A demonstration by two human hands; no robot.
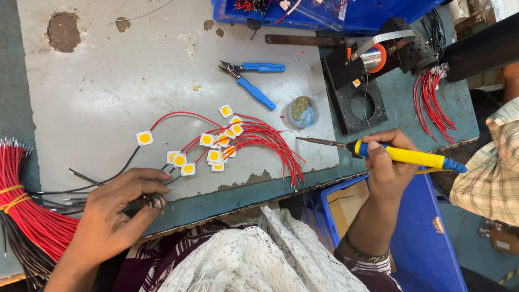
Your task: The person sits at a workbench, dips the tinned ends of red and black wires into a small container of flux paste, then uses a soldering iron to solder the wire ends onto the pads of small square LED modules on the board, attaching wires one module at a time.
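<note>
My left hand [116, 208] rests at the near edge of the worktable, fingers closed on a bunch of black wires [86, 186] whose ends lead to small square white chips with yellow centres [213, 146]. Red wires [270, 143] fan out from those chips to the right. One chip [144, 138] lies apart at the left. My right hand [390, 162] grips a soldering iron with a yellow and blue handle [405, 156]; its metal tip [313, 141] points left, hovering past the red wire ends.
Blue-handled cutters [254, 81] lie mid-table. A small round tin [303, 112] sits beside a black stand holding a solder spool [373, 58]. Red wire bundles lie at the left edge [27, 211] and far right [432, 103]. A blue bin [411, 216] stands below the table.
</note>
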